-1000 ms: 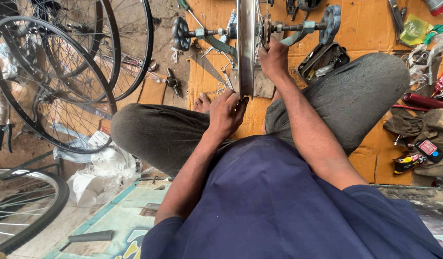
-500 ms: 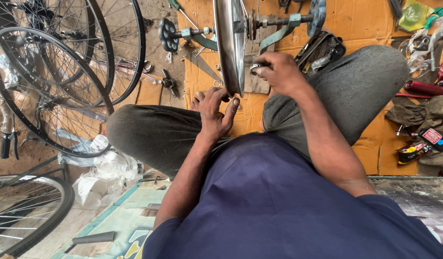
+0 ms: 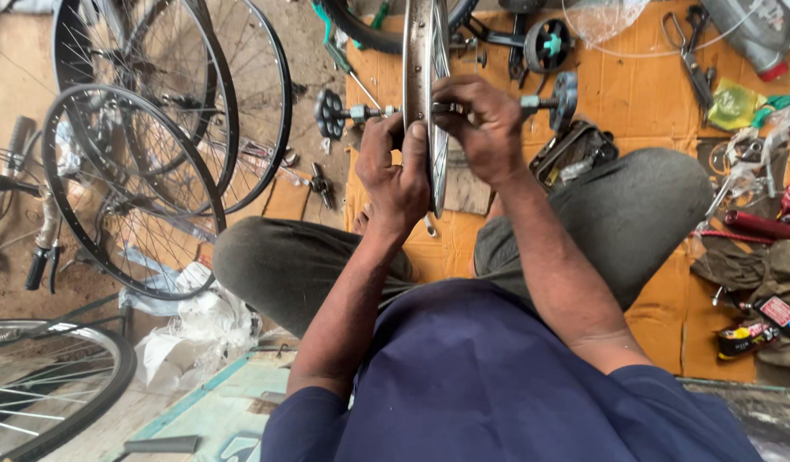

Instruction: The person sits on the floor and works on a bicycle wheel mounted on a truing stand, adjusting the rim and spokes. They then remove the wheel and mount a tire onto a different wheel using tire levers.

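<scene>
A bare wheel rim point(image 3: 426, 94) stands upright on edge between a seated person's knees, turned edge-on to the camera so both sides can be reached at once. The left hand point(image 3: 396, 175) wraps the near stretch of the rim, fingers pressed together around it, which appears to steady the rim and keep it from tipping. The right hand point(image 3: 483, 128) sits just across the rim, its fingers pinched together at the hub, on the axle point(image 3: 463, 107); what the fingertips hold there is hidden by the knuckles. The axle runs straight through the rim, a black knob point(image 3: 330, 113) at the end beyond the left hand and another point(image 3: 566, 90) beyond the right, so the wheel looks carried on a stand that lets it turn in place.

Beneath the grip lies flattened cardboard point(image 3: 634, 94), serving as a work mat that keeps small parts off the dirt. Past the right hand, scissors point(image 3: 691, 51), a grey bottle point(image 3: 750, 34) and a small teal-hubbed wheel point(image 3: 549, 44) lie within arm's reach. Out beyond the left hand, spoked wheels point(image 3: 138, 171) lean together on the ground, apart from the work.
</scene>
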